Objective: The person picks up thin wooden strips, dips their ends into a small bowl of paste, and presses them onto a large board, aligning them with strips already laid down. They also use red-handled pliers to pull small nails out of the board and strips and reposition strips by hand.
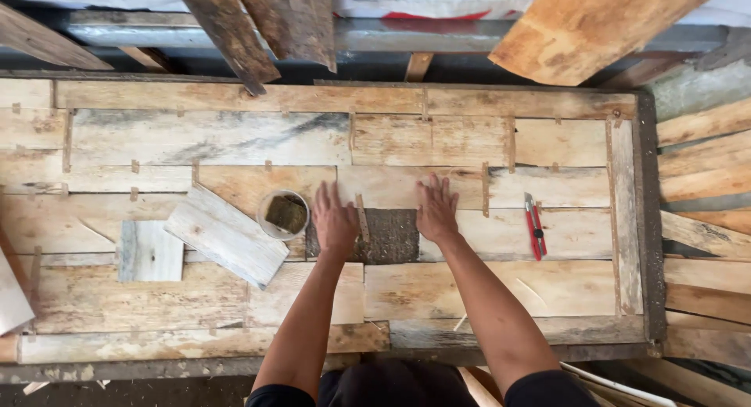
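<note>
1. Both bare forearms reached up from the bottom edge of the frame, over a wide panel of pale, pieced-together boards [469, 290] set in a dark frame.
2. Far left on the panel, a small grey-white board offcut [149, 251] lay flat, with a longer pale offcut [227, 235] lying at a slant just beside it, the two close enough at one corner that contact could not be told.
3. A round clear container [284, 215] holding something dark brownish stood at the upper end of the slanted offcut.
4. The left hand [335, 221] pressed flat, fingers spread and gripping nothing, at the left edge of a dark, rough rectangular gap [391, 236] in the boards.
5. A thin wooden sliver [362, 218] stood between the hands, just beside the left one.
6. The right hand [436, 210] likewise lay flat and open, empty, on the pale board at the gap's upper right corner.
7. A red utility knife [534, 226] rested on the boards, apart to the right.
</note>
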